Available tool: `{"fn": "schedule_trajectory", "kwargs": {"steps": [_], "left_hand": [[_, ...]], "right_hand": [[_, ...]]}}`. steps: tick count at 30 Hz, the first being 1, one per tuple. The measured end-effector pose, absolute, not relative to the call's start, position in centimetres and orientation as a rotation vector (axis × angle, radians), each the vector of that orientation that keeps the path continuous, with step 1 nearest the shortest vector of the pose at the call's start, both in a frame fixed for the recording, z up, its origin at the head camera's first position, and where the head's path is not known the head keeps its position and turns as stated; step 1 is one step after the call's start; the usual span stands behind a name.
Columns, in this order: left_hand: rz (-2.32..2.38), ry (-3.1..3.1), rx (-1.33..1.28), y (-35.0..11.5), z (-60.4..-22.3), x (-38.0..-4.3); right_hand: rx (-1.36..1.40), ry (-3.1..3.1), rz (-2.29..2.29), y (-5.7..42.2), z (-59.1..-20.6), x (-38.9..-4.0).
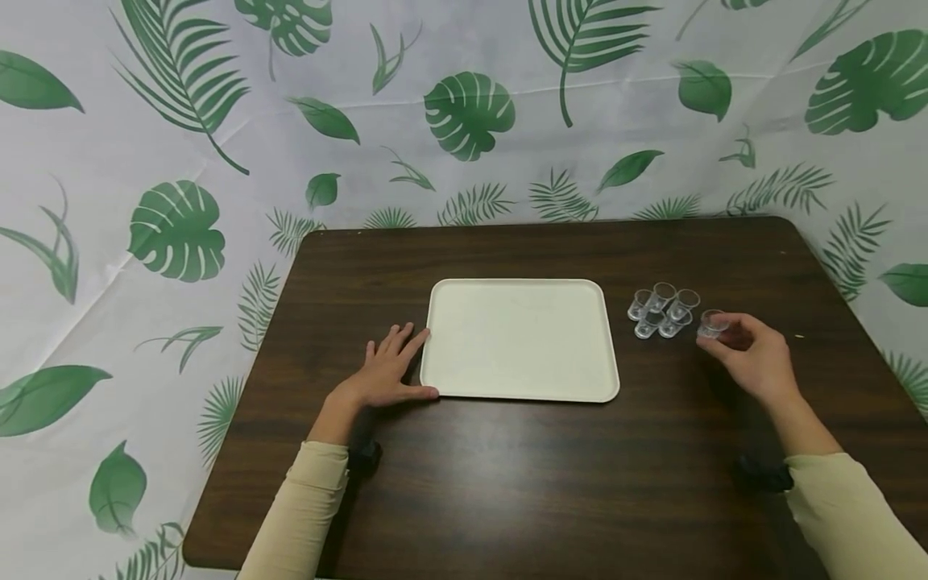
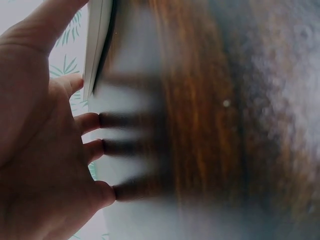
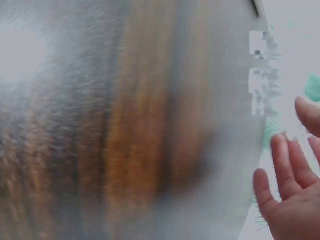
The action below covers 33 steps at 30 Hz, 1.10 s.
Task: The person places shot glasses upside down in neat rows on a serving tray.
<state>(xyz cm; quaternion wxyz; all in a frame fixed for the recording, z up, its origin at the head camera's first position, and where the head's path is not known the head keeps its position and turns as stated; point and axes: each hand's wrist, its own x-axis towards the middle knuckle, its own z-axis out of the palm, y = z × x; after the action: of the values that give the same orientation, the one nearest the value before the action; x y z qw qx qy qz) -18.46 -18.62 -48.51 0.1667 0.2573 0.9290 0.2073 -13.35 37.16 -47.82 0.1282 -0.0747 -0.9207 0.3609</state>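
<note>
On the table lies a cream rectangular tray (image 1: 518, 338), nothing on it. My left hand (image 1: 384, 370) is spread at its left end, with thumb and index finger touching the rim near the front left corner. In the left wrist view the tray's edge (image 2: 97, 45) runs between thumb and fingers, and the other fingertips rest on the tabletop. My right hand (image 1: 757, 354) pinches a small clear cup (image 1: 712, 325) between thumb and fingers, to the right of a cluster of several similar clear cups (image 1: 674, 321). In the right wrist view the right hand (image 3: 295, 195) appears at the right edge.
The dark wood-grain table (image 1: 507, 483) has rounded corners and reaches the wall. A white cloth with green leaves (image 1: 471, 113) hangs behind and at the sides. The cup cluster stands a short way right of the tray.
</note>
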Motion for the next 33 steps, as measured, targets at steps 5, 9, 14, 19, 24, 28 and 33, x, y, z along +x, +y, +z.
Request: {"fn": "schedule_trajectory", "kwargs": {"steps": [5, 9, 14, 19, 24, 28, 33], "left_hand": [[0.618, 2.645, 0.715, -18.6, -48.5, -18.3], [0.62, 2.643, 0.716, -18.7, -48.5, -18.3], [0.622, 2.638, 0.726, -18.5, -48.5, -18.3], [0.613, 2.633, 0.72, -18.4, -48.4, -18.3], [0.612, 2.625, 0.715, -18.4, -48.6, -18.3], [0.614, 2.62, 0.714, -18.4, -48.7, -18.4], [0.613, 2.627, 0.715, -18.4, -48.7, -18.4]], "right_hand": [[-0.209, -2.557, 1.084, 36.1, -46.0, -13.6], [-0.199, -2.521, 1.058, 35.0, -44.7, -14.1], [-0.154, -2.533, 1.038, 33.4, -43.3, -14.8], [-0.031, -2.51, 1.087, 30.9, -42.5, -16.0], [0.029, -2.546, 1.194, 27.7, -42.3, -17.3], [0.036, -2.571, 1.249, 25.1, -42.7, -18.5], [0.032, -2.577, 1.411, 21.3, -44.1, -19.8]]}}
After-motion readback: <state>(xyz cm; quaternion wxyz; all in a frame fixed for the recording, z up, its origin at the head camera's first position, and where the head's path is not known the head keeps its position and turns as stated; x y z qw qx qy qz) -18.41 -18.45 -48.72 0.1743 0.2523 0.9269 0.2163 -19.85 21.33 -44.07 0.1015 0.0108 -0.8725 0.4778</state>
